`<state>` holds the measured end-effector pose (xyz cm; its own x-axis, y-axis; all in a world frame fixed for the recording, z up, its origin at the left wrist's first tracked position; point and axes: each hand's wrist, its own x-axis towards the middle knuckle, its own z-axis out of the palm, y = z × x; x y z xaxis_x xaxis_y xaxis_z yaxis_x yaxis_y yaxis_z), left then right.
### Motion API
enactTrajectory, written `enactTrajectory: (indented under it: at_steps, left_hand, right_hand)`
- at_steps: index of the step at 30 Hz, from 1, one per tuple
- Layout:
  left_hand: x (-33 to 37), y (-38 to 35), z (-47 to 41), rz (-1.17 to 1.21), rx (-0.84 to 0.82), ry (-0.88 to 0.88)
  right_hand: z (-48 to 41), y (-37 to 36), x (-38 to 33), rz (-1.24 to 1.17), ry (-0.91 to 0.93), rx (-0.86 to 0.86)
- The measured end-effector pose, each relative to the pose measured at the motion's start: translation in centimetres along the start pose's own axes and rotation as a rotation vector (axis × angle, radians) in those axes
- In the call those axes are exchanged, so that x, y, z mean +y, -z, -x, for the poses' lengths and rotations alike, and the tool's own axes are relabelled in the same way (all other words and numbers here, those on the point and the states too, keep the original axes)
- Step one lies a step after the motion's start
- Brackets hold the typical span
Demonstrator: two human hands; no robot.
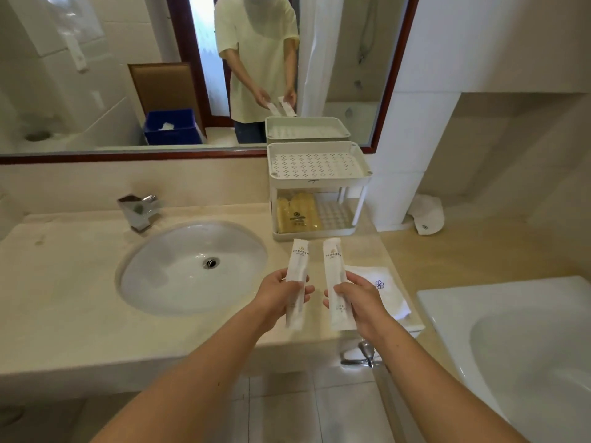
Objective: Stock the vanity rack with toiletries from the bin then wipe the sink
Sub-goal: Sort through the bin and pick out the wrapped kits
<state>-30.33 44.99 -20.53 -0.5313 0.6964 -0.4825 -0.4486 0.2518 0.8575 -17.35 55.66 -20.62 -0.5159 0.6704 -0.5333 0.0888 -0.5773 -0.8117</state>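
1. The left hand [278,298] is clenched round the lower half of the left packet [299,255], a white sachet, with the fingers wrapped across its front.
2. The right hand [361,302] is clasped the same way round the right packet [332,257].
3. The packets are held side by side, apart and nearly parallel. Their long axes run near to far, and the printed ends point far.
4. The vanity rack [319,180] is set straight beyond those far ends, on the counter against the mirror. The packet tips are seen just short of its base.
5. The top tray [316,163] is open from above. The left part of the lower shelf is taken up by yellow bottles [297,212].
6. Both hands are judged about equally near. A forward, upward reach is likely needed, and the packets may have to be turned crosswise to lie along the tray.
7. The sink [192,266] lies to the left, its wipe not yet begun. A folded cloth [387,282] lies just right of the right hand.
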Motion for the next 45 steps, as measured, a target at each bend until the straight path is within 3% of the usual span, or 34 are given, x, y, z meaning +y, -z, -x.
enactTrajectory:
  at_steps: [13, 30, 37, 45]
  left_hand:
    - [5.8, -2.4, -14.6, -0.134, -0.013, 0.010]
    - [3.7, -5.8, -37.9, -0.192, 0.056, -0.048]
    - [4.0, -6.8, -42.1, -0.361, 0.180, -0.100]
    - [3.6, -7.1, -42.0, -0.479, 0.175, -0.125]
  right_hand:
    - [-13.4, -0.3, -7.4, 0.082, 0.004, 0.038]
    - [-36.9, -0.7, -8.3, 0.481, 0.204, 0.059]
    - [-40.7, -1.8, -8.4, 0.744, 0.277, 0.076]
    - [-41.4, -0.5, -7.8, 0.757, 0.300, 0.086]
